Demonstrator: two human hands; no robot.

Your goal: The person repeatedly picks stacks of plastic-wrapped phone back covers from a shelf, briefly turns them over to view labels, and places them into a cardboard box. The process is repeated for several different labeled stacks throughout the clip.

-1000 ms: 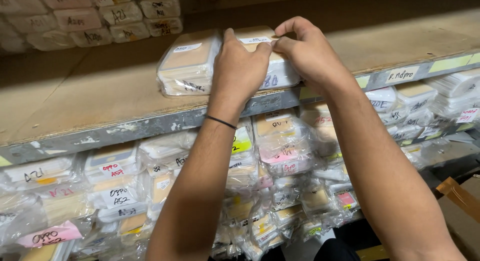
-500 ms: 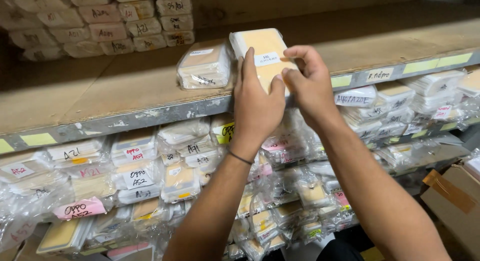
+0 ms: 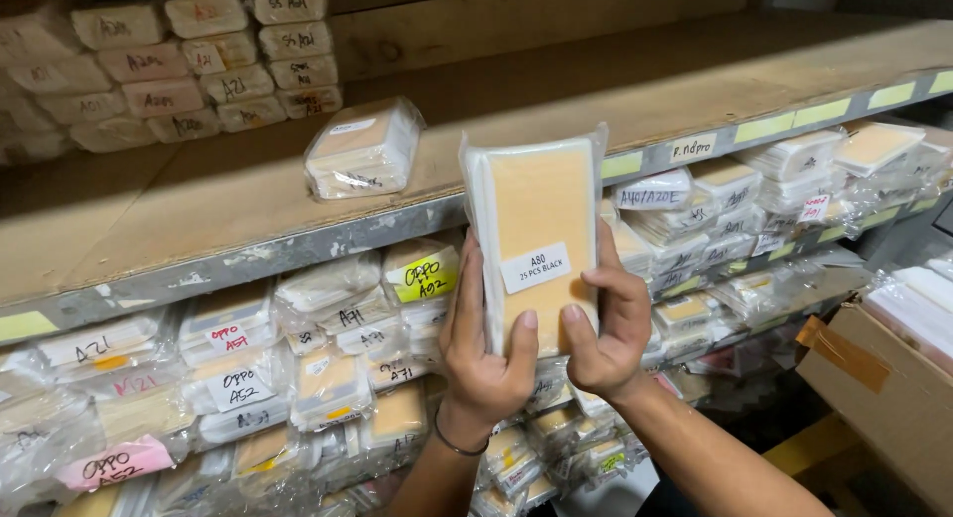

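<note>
I hold a clear plastic packet [image 3: 533,214] of tan flat pieces upright in front of the shelf, its white label facing me. My left hand [image 3: 483,356] grips its lower left edge, a dark band on the wrist. My right hand [image 3: 608,328] grips its lower right edge, thumb on the front. A second similar packet [image 3: 363,148] lies flat on the wooden shelf [image 3: 199,214] to the upper left.
Stacked labelled packets [image 3: 189,56] sit at the shelf's back left. Below the shelf edge, several bagged packets [image 3: 238,378] with handwritten labels fill the lower level, more [image 3: 794,180] at the right. An open cardboard box [image 3: 884,388] stands at the lower right.
Both hands lifted one packet off the shelf, pulled it toward me and turned it upright with its label facing me. The other packet stayed on the shelf.
</note>
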